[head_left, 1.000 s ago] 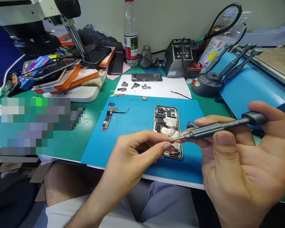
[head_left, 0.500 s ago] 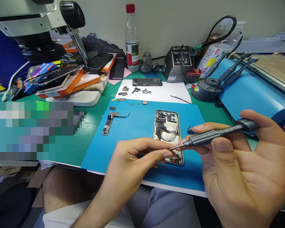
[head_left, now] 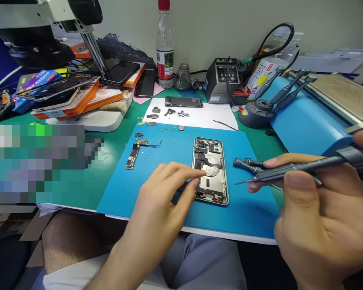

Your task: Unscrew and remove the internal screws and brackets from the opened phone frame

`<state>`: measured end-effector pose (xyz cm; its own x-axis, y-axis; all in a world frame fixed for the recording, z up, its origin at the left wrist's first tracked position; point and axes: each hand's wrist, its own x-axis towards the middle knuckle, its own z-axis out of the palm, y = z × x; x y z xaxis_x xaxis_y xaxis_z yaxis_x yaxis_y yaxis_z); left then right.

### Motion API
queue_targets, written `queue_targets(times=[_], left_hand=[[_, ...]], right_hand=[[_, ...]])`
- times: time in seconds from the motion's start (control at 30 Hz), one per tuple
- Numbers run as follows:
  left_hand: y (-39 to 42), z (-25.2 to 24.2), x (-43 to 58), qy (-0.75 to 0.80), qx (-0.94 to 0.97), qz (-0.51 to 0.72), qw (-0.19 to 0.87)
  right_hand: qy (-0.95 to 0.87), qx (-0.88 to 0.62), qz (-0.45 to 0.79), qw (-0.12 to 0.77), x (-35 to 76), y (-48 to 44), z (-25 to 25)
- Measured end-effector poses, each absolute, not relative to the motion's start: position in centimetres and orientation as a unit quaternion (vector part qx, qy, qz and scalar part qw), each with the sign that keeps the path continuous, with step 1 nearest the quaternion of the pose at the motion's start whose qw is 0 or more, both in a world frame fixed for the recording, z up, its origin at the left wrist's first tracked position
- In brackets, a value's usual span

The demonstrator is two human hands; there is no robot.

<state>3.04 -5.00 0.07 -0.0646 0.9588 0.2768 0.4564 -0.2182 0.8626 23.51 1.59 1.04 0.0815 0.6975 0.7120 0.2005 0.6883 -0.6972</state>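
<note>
My right hand (head_left: 317,217) holds a dark grey precision screwdriver (head_left: 290,171), its thin tip pointing left over the blue mat. Beside those fingers are the round ends of two more dark drivers (head_left: 241,166); whether they lie on the mat or sit in the hand I cannot tell. My left hand (head_left: 160,197) hovers at the left edge of an opened phone housing (head_left: 213,189), thumb and index finger slightly apart with nothing visible between them. The housing shows a round coil and dark flex cables. Left of it lies an L-shaped logic board (head_left: 133,156) with tweezer-like dark strip.
Small phone parts (head_left: 170,112) and a screen assembly (head_left: 184,102) lie on white paper behind the mat. At right stand a screwdriver holder (head_left: 255,114) and a blue machine (head_left: 302,121). A microscope (head_left: 42,44) overhangs stacked boxes at left; a bottle (head_left: 165,56) stands behind.
My right hand has drawn the screwdriver right, away from my left fingers. My left thumb and index finger have parted from its tip. The view has shifted slightly.
</note>
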Motion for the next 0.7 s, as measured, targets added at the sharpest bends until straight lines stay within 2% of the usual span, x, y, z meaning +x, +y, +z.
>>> queue_targets(times=[0.07,0.17,0.37,0.7], left_hand=[[-5.0,-0.3,3.3,0.564,0.663,0.441,0.220],[-4.9,-0.6,3.9,0.562,0.696,0.405,0.188],[-4.7,-0.4,4.4,0.560,0.731,0.343,0.184],[-4.9,-0.3,4.4,0.573,0.730,0.328,0.179]], right_hand=[[-0.718,-0.322,0.141,0.601,23.9,2.0,0.7],[-0.757,-0.310,0.147,0.556,24.0,2.4,0.1],[-0.780,-0.317,0.129,0.524,23.5,2.1,0.0],[-0.789,-0.334,0.118,0.502,23.3,2.0,-0.1]])
